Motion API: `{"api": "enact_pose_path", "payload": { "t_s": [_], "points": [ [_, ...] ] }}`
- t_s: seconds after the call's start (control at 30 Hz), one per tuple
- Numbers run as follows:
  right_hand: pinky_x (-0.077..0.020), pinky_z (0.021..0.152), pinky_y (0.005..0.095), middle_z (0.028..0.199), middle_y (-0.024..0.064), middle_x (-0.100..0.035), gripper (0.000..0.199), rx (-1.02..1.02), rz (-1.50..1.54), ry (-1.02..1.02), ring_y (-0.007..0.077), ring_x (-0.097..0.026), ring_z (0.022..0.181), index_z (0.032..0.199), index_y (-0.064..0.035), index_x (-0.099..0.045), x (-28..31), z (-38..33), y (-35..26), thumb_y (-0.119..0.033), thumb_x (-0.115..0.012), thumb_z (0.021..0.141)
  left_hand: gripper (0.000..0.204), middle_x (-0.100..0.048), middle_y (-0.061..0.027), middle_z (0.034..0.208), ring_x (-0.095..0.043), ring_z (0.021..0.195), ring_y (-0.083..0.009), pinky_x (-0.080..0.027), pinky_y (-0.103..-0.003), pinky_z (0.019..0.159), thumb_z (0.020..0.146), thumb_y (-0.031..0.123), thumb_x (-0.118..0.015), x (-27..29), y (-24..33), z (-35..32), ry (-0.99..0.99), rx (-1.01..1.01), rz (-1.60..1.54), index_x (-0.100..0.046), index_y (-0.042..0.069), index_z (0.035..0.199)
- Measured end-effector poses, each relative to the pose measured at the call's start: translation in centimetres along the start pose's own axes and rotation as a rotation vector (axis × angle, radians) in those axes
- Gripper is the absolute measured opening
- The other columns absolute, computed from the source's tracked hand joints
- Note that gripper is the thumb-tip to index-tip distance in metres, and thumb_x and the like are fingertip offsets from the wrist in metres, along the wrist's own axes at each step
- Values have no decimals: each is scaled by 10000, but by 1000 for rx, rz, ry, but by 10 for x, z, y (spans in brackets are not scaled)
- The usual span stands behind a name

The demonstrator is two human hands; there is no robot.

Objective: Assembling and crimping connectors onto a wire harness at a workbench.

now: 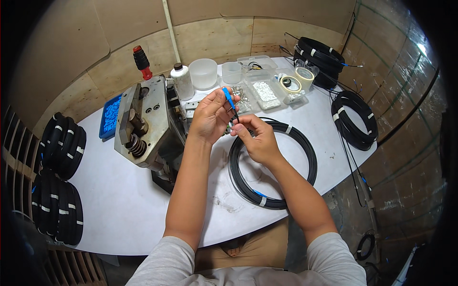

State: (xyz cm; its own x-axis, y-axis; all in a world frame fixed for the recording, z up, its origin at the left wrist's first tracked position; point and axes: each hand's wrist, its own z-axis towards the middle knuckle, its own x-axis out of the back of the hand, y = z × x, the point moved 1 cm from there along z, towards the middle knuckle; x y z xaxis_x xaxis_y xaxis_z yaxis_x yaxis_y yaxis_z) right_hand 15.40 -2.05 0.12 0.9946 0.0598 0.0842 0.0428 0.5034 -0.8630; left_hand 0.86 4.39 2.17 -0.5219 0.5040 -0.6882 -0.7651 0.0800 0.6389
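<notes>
Between the thumb and fingers of my left hand point(211, 116) is a blue fibre optic connector point(228, 97), tilted, with a black boot and cable running down from it. My right hand point(255, 138) pinches the black cable point(235, 116) just below the connector. Under my right hand and forearm, a coil of black cable point(312, 159) lies flat on the white table, bound with white tape. Another blue end piece point(260, 194) shows at the coil's near side. My fingers partly hide where the held cable meets the coil.
A metal press point(155, 112) stands left of my hands, a blue tray point(111, 116) of small blue parts beyond it. Behind are a white bottle point(182, 80), tubs and parts boxes point(265, 94), and tape rolls point(290, 84). Cable coils point(355, 119) sit right; more stacked coils point(57, 207) sit left.
</notes>
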Motion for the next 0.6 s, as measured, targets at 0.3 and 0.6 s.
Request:
{"api": "enact_pose_path", "payload": {
  "t_s": [0.3, 0.6],
  "points": [
    [-524, 739, 272, 792, 64, -714, 217, 12, -21, 9, 106, -664, 766, 978, 2, -652, 2, -1, 2, -209, -605, 982, 261, -679, -101, 989, -651, 864, -182, -549, -322, 809, 975, 251, -609, 0, -8, 0, 17, 56, 21, -616, 42, 1130],
    [-528, 714, 272, 785, 63, -723, 210, -8, -81, -1, 101, -663, 736, 928, -4, -657, 4, -2, 0, -203, -608, 972, 283, -674, -94, 1005, -641, 878, -183, -533, -312, 791, 968, 279, -622, 0, -14, 1, 11, 71, 66, -627, 49, 1133]
  ]
}}
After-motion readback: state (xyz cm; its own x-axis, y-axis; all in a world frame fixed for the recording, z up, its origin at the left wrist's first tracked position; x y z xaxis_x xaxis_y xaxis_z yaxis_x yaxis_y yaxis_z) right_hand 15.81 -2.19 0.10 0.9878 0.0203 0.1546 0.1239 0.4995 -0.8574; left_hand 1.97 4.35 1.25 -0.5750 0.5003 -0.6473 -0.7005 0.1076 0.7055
